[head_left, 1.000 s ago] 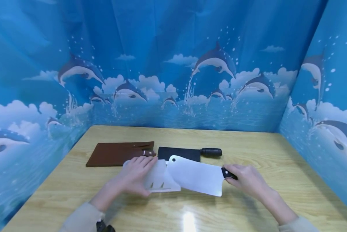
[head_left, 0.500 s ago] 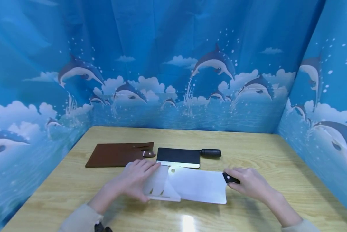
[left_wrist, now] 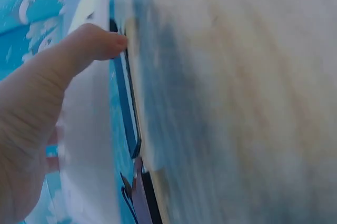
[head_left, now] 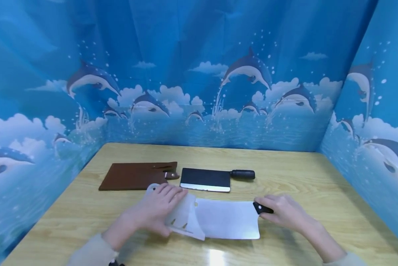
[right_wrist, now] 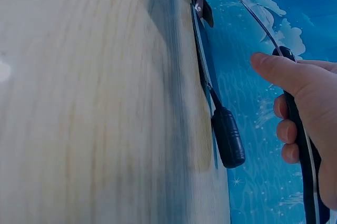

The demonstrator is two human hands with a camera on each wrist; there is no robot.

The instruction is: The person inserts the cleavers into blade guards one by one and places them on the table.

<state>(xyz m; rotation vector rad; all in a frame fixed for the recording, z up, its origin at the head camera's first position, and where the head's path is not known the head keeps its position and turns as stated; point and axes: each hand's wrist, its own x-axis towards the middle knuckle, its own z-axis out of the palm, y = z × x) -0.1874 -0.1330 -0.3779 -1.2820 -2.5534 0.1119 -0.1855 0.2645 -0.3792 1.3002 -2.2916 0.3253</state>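
Note:
In the head view my right hand (head_left: 282,210) grips the black handle of a shiny cleaver (head_left: 228,218). Its broad blade points left, with the front end at the mouth of a white translucent blade sheath (head_left: 185,214). My left hand (head_left: 157,207) holds that sheath, fingers over the top and thumb at the near side. The left wrist view shows the thumb (left_wrist: 102,44) against the pale sheath (left_wrist: 89,129). In the right wrist view, curled fingers wrap the cleaver handle (right_wrist: 305,161), and the blade is seen edge-on.
Behind the hands lies a second cleaver (head_left: 205,178) with a dark blade, bright edge and black handle. To its left is a brown leather sheath (head_left: 132,176) with a snap strap. The wooden table (head_left: 285,166) meets a blue dolphin-print curtain (head_left: 185,122).
The cleaver has come down toward the near side and levelled out, its front corner with the hole now at the sheath's edge. The sheath's open end has dipped toward the near side too.

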